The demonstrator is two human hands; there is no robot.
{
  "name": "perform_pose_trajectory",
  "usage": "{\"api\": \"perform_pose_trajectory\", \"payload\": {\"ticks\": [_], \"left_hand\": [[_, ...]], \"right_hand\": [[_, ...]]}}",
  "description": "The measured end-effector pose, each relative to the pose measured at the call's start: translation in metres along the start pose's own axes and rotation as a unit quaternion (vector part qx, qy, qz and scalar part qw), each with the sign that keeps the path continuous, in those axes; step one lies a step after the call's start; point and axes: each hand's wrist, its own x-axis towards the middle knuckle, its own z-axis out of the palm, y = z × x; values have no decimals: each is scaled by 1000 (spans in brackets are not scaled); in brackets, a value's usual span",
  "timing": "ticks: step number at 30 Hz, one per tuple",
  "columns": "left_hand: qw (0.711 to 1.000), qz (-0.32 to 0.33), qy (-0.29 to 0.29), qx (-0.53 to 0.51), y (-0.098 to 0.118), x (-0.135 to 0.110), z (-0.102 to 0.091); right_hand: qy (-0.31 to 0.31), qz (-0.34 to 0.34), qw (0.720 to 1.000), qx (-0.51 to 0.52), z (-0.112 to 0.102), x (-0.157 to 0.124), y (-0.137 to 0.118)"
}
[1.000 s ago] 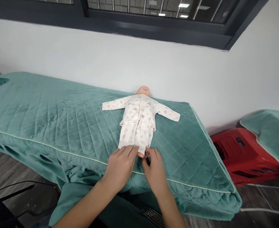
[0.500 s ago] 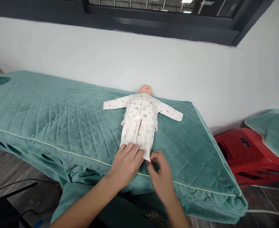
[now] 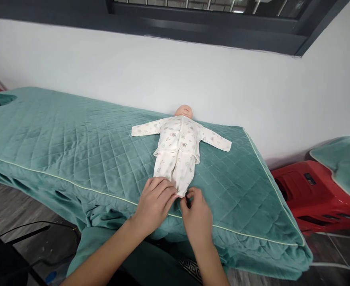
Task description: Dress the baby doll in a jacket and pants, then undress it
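A baby doll (image 3: pixel 183 111) lies on its back on a green quilted bed cover (image 3: pixel 103 147), its head toward the wall. It wears a white patterned long-sleeved top (image 3: pixel 180 134) with the sleeves spread out to both sides. The matching baby trousers (image 3: pixel 182 171) cover its legs, which point toward me. My left hand (image 3: pixel 157 200) is closed on the trouser hem, its fingers lying over the lower legs. Close beside it, my right hand (image 3: pixel 196 212) pinches the same hem at the right leg's end with thumb and forefinger. The doll's feet are hidden.
Behind the bed rises a white wall (image 3: pixel 103 63) with a dark window frame (image 3: pixel 207 33) above. A red plastic stool (image 3: pixel 318 190) with green cloth (image 3: pixel 342 167) over it stands to the right. Cables (image 3: pixel 37 224) run over the floor at lower left.
My right hand has moved left, closer to my left hand, and the right trouser hem it pinches has been drawn inward. The view has shifted slightly.
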Motion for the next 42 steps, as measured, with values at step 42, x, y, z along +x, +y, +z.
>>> {"api": "perform_pose_trajectory", "payload": {"ticks": [42], "left_hand": [[988, -151, 16, -29, -33, -39, 2]], "right_hand": [[-39, -239, 969, -54, -11, 14, -41]]}}
